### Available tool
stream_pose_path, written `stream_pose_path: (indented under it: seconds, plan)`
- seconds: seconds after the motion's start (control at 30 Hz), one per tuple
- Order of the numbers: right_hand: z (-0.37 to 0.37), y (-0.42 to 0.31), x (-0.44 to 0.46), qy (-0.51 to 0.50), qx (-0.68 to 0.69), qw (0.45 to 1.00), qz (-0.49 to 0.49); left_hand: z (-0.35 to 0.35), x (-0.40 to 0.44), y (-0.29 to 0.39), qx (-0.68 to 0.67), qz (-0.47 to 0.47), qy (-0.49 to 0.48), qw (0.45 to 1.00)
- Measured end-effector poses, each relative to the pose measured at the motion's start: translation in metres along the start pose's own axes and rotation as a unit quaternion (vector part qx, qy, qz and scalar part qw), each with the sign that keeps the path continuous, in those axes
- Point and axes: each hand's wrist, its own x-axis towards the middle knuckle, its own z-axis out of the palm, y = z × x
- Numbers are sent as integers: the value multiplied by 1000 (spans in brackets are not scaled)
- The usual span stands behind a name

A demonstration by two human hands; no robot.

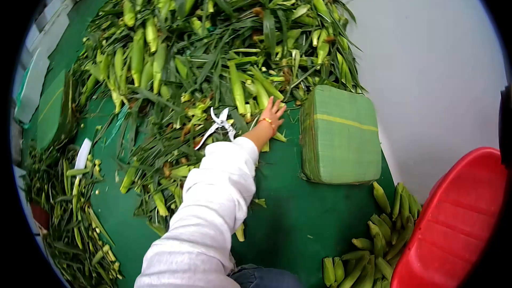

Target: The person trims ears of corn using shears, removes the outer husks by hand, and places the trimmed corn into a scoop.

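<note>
My left hand (272, 116), in a pale sleeve with a bracelet at the wrist, reaches out to the near edge of a big heap of corn in the husk (213, 26). Its fingers are spread at the lower end of a green ear of corn (268, 83), and they appear to touch it. No firm grip shows. Just left of the wrist lies a pair of white-handled pruning shears (217, 126) on leaves, blades apart. Another ear of corn (237, 89) rests beside the hand. My right hand is out of view.
A green wrapped block (344, 136) with a yellow stripe stands on the green floor (277, 218). Husked-looking ears (381, 240) are piled at lower right beside a red plastic object (458, 218). Leaf scraps (80, 218) and another green block (52, 109) lie left.
</note>
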Motion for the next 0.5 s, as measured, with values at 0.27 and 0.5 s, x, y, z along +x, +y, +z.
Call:
stream_pose_path:
  seconds: [0.27, 0.5]
  plan:
    - [55, -12, -19, 2, -24, 1000, 20, 70, -7, -15, -33, -10, -147, 988]
    - [80, -9, -17, -12, -39, 998, 42, 126, -119, -71, -15, -11, -183, 983]
